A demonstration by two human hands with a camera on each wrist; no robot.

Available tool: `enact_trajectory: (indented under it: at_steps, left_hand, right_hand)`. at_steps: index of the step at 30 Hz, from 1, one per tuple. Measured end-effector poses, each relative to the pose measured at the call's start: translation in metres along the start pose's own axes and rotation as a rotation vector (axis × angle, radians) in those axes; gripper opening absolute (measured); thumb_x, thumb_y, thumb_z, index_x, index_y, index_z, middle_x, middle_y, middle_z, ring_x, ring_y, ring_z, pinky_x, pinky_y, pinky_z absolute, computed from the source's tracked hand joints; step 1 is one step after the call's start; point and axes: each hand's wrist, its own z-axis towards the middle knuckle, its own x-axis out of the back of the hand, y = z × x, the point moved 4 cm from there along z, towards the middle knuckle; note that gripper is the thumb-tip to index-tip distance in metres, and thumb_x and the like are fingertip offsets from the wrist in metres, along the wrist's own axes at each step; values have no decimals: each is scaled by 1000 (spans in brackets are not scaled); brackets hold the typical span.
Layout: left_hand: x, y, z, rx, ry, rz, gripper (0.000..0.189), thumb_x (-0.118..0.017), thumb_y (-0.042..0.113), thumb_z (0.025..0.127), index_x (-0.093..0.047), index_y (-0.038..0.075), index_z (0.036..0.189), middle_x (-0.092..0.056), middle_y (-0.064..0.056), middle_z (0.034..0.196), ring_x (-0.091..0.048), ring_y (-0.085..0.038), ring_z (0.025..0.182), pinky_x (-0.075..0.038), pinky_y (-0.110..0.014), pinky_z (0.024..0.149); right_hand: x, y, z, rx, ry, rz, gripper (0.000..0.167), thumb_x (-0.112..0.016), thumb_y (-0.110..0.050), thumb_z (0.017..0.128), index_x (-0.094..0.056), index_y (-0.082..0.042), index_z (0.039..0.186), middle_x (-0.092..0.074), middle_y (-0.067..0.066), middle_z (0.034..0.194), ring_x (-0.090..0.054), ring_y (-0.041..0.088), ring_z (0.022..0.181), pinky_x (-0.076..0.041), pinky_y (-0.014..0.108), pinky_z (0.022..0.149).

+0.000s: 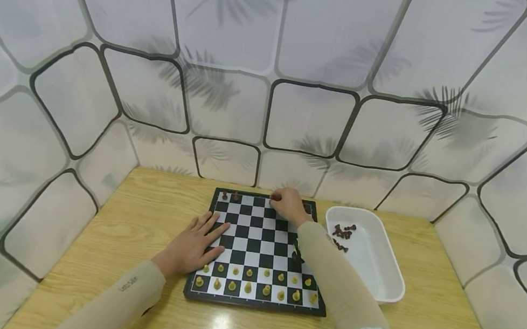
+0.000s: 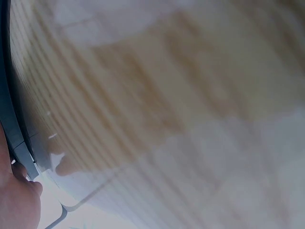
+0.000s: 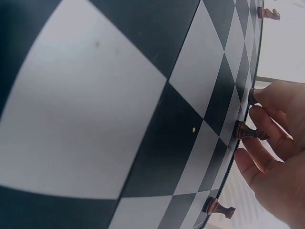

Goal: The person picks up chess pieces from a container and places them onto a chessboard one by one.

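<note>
A black-and-white chessboard [image 1: 254, 246] lies on the table, with two rows of yellow chess pieces [image 1: 248, 287] along its near side. My left hand [image 1: 190, 248] rests spread on the board's left edge, fingers straight. Over the far row, my right hand [image 1: 288, 205] pinches a dark chess piece [image 3: 252, 97] at the board; most of that piece is hidden by the fingers. Another dark piece [image 3: 248, 131] stands beneath the same hand, and a further one [image 3: 220, 208] is near it along the edge. Two brown pieces [image 1: 236, 196] occupy the far left corner.
To the board's right is a white tray [image 1: 382, 254] holding several dark pieces [image 1: 343, 232]. My right forearm crosses the board's right side and covers part of the tray's near left edge. A patterned wall [image 1: 234, 161] borders the table's back and sides.
</note>
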Motion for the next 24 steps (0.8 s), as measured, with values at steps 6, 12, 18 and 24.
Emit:
enact_trajectory:
  at_steps: [6, 12, 18, 24]
  left_hand:
    - [0, 1, 0, -5, -3, -10, 70, -37, 60, 110, -29, 23, 169, -17, -19, 176, -15, -43, 164, -20, -64, 130]
    - [0, 0, 0, -10, 9, -12, 69, -38, 58, 110, -31, 21, 168, -18, -20, 176, -15, -43, 163, -20, -65, 130]
    - [0, 0, 0, -8, 8, -12, 69, -38, 59, 110, -31, 22, 168, -18, -19, 176, -15, -43, 164, -19, -64, 130]
    - [0, 1, 0, -14, 19, -18, 69, -38, 59, 110, -32, 21, 168, -19, -20, 176, -16, -44, 163, -21, -65, 129]
  right_hand:
    - [-2, -1, 0, 5, -13, -11, 21, -67, -10, 101, -78, 0, 114, -78, 17, 115, -73, 32, 110, -59, 47, 97]
    - [-3, 0, 1, 9, -24, -10, 22, -68, -10, 101, -78, 1, 117, -78, 17, 117, -72, 32, 113, -59, 46, 99]
    - [-3, -1, 0, 2, -21, -9, 22, -68, -10, 101, -77, 0, 117, -77, 17, 118, -72, 32, 113, -58, 46, 100]
    - [-2, -1, 0, 13, -8, -10, 22, -68, -10, 100, -77, 0, 117, -77, 16, 117, -72, 32, 111, -59, 46, 98]
